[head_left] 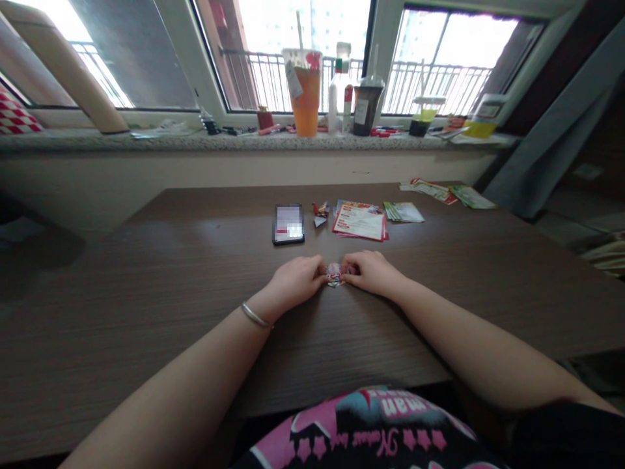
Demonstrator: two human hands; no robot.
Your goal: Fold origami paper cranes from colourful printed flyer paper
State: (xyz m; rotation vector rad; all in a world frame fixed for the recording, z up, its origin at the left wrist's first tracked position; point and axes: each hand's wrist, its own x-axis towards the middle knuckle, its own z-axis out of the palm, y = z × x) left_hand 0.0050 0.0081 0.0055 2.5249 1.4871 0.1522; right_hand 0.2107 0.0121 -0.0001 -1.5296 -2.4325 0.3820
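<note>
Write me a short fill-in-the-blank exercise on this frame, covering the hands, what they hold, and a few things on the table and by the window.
1. The small patterned piece sits in the gap ____ the left hand and the right hand.
2. A bracelet is worn on the person's ____ wrist.
3. The red-edged cards lie to the ____ of the phone.
4. The tall orange drink stands on the ____, in front of the window.

Missing words: between; left; right; windowsill.
</note>
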